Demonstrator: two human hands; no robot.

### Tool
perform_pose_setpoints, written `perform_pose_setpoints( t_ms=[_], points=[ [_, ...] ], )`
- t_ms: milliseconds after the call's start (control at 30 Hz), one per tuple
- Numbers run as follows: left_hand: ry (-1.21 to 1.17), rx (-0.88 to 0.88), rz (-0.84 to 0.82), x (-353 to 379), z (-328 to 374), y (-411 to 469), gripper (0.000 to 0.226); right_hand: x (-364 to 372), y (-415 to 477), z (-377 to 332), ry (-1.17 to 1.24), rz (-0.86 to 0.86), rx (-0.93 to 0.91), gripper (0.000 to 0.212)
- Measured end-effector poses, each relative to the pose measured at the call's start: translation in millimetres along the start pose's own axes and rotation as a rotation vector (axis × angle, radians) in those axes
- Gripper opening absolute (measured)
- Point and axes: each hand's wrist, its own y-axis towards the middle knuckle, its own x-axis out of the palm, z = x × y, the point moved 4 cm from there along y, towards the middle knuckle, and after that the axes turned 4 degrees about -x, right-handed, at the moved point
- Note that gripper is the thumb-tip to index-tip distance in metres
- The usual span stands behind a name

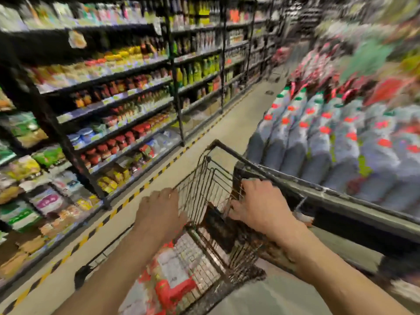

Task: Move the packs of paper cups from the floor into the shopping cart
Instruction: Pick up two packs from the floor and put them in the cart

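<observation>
Two bare forearms, no sleeves, no watch; left hand (159, 208) and right hand (261, 205) ungloved.

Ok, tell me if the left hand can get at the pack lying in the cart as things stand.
Probably yes. The left hand rests on the shopping cart's open top rim, with the red-and-white pack just below it in the basket and nothing visibly between. Blur hides finer detail.

The wire shopping cart (205, 176) stands on the floor (229, 130), holding a red-printed pack (175, 276).
</observation>
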Motion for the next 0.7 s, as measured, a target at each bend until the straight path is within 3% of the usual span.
perform_pose_setpoints(
  t_ms=[333, 700],
  points=[
    [0.04, 0.436, 0.195, -118, 253, -41, 0.063, -86, -186, 196, -0.093, 0.122, 0.4, 0.07],
    [0.06, 0.861, 0.217, -129, 520, -186, 0.068, -104, -448, 351, -0.118, 0.072, 0.864, 0.066]
  ],
)
